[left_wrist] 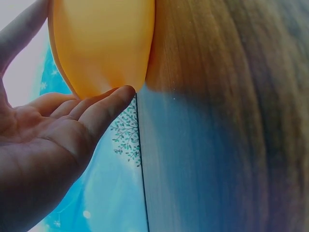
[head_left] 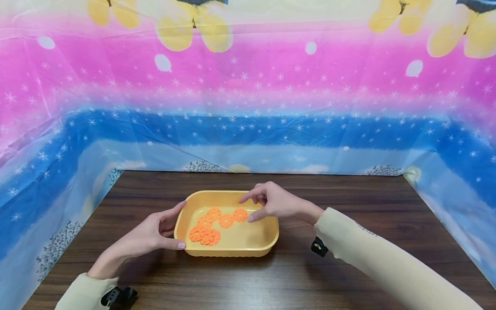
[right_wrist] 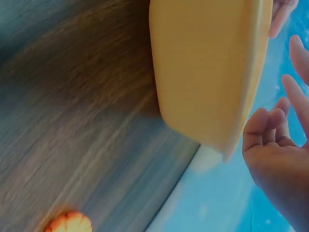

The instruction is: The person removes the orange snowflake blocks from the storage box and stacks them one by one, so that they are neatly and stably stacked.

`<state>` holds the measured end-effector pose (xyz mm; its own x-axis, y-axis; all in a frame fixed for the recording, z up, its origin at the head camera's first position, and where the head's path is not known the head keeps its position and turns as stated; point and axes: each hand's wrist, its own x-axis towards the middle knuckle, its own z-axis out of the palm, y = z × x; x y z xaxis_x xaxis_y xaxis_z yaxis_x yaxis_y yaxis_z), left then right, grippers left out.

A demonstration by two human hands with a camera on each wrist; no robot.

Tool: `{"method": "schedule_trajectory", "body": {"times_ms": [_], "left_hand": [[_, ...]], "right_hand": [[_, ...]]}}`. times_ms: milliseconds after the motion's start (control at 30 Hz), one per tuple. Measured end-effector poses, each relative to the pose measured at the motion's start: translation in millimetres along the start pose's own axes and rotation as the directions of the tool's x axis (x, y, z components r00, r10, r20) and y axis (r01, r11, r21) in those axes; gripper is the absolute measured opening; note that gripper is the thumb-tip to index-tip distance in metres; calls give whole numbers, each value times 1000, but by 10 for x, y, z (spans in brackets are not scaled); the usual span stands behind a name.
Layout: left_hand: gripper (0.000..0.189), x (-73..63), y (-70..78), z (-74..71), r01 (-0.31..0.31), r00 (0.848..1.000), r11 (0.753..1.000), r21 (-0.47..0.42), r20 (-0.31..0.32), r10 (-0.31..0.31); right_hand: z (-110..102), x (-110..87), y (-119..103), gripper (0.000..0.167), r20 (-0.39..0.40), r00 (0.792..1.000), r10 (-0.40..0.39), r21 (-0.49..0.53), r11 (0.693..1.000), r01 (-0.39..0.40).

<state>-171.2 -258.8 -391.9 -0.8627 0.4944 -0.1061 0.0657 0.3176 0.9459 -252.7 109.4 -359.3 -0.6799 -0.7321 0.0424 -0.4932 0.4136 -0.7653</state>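
Note:
A yellow plastic basin [head_left: 232, 247] stands on the brown table, with several orange notched discs [head_left: 226, 220] lying inside, mostly toward its left half. My left hand [head_left: 149, 234] holds the basin's left end, the thumb at the front corner and the fingers at the back corner. In the left wrist view those fingers [left_wrist: 108, 108] touch the basin's outer wall [left_wrist: 104, 43]. Over the right part of the basin is my right hand [head_left: 277, 202]. Its index finger and thumb are apart with nothing between them, the thumb tip beside a disc; the other fingers are bent.
One orange scalloped piece [right_wrist: 69, 223] shows at the lower edge of the right wrist view, apart from the basin. A pink and blue patterned cloth [head_left: 248, 137] borders the table [head_left: 135, 193] at the back and sides.

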Motion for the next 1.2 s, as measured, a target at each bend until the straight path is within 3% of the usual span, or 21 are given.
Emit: {"method": "schedule_trajectory", "body": {"times_ms": [367, 567, 933, 1200], "left_hand": [[109, 5, 13, -2, -1, 1000, 1000, 1, 9, 1], [109, -4, 17, 2, 5, 1000, 1000, 6, 7, -5], [110, -9, 11, -3, 0, 1000, 1000, -15, 10, 0], [110, -13, 11, -3, 8, 1000, 1000, -12, 5, -8]], "right_hand": [[220, 243, 30, 48, 101, 995, -22, 79, 997, 14], [328, 318, 64, 49, 124, 992, 17, 96, 995, -29], [470, 443, 107, 50, 151, 984, 89, 67, 993, -100], [535, 493, 106, 54, 144, 983, 111, -12, 994, -111]]}}
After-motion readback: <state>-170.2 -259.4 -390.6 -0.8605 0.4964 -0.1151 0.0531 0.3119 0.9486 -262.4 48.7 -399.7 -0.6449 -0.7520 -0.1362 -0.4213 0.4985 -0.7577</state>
